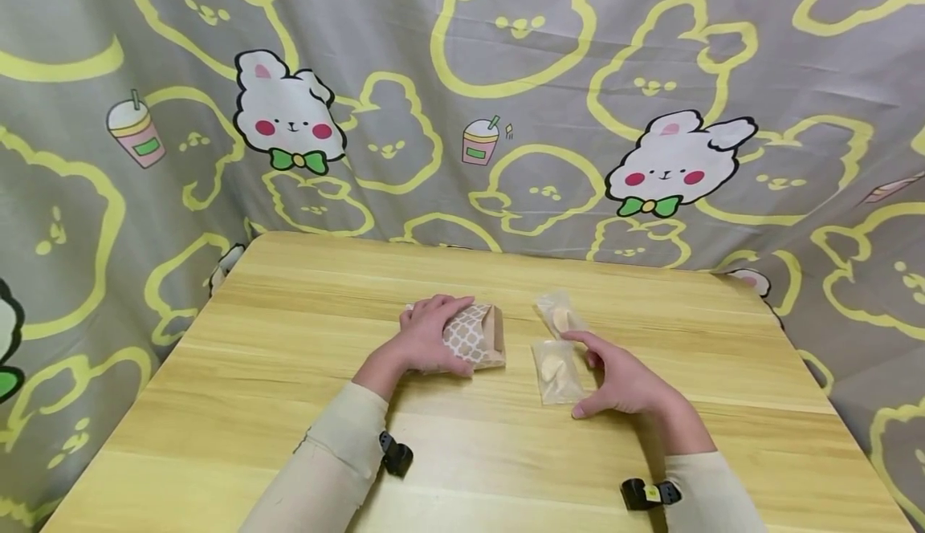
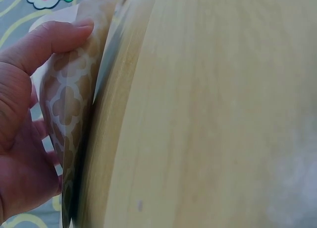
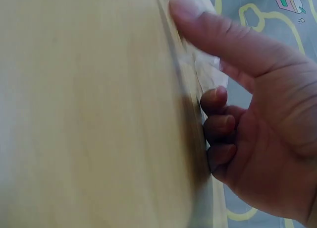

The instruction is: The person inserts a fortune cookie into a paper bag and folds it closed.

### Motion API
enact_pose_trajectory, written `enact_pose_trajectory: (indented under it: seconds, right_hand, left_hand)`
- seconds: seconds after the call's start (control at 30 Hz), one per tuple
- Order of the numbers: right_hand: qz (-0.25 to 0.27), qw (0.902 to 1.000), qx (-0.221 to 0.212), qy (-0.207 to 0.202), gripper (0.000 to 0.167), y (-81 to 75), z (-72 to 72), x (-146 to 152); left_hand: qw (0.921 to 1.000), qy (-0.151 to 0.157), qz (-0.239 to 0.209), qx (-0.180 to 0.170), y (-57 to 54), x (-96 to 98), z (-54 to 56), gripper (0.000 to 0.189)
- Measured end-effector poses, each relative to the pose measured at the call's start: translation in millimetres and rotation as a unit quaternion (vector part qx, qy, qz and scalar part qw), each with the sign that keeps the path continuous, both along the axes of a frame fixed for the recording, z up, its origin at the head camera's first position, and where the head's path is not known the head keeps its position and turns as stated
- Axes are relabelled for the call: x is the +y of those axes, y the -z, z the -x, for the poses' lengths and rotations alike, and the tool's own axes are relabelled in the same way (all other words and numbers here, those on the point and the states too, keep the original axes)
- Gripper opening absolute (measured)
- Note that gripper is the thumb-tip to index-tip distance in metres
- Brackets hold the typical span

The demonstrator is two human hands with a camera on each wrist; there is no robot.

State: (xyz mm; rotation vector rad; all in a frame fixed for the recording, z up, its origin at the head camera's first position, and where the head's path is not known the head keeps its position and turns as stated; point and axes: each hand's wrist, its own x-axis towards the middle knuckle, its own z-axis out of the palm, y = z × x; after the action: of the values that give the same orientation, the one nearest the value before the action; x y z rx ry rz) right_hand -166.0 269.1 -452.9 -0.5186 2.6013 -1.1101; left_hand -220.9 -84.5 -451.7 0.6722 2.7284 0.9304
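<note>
A brown paper bag (image 1: 468,339) with a white lattice print lies on the wooden table, its mouth facing right. My left hand (image 1: 426,340) spans and grips it from the left, thumb at the near edge and fingers over the far side. Right of the bag lie two clear packets, each with a pale folded piece inside: a far packet (image 1: 560,313) and a near packet (image 1: 556,374). My right hand (image 1: 627,376) is at the near packet's right side, index fingertip by its far corner and thumb by its near corner. Its other fingers (image 3: 220,126) are curled in.
The light wooden table (image 1: 499,469) has a rounded far left corner. Behind and beside it hangs a grey curtain (image 1: 405,27) printed with rabbits and drink cups. Each wrist wears a small black camera (image 1: 396,454) on a strap.
</note>
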Motion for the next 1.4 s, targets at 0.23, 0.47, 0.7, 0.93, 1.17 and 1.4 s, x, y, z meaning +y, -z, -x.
enact_pose_trajectory:
  seconds: [0.23,0.47,0.7,0.93,1.17,1.4]
  right_hand:
    - [-0.018,0.9992,0.035,0.002,0.097,3.0,-1.6,-3]
    - [0.035,0.9979,0.054,-0.003,0.087,5.2,-1.6,-3]
    - [0.109,0.9931,0.040,-0.014,0.086,-1.0,0.5,-12]
    - [0.124,0.9909,0.045,-0.029,0.087,-6.0,8.8,-33]
    - [0.120,0.9913,0.046,-0.029,0.084,-6.6,18.8,-54]
    - [0.104,0.9931,0.053,-0.008,0.083,-7.4,26.1,-67]
  left_hand:
    - [1.0000,-0.003,-0.002,-0.005,-3.0,0.6,-0.7,0.114]
    - [1.0000,-0.003,0.002,-0.006,-3.9,1.1,-1.2,0.114]
    - [1.0000,0.000,0.007,-0.007,-3.2,1.8,-1.5,0.114]
    - [0.9999,0.001,0.009,-0.011,-2.0,2.5,-1.3,0.116]
    - [0.9999,-0.002,0.009,-0.009,0.7,2.7,-1.3,0.117]
    - [0.9999,-0.002,0.015,-0.006,0.0,3.0,-1.5,0.118]
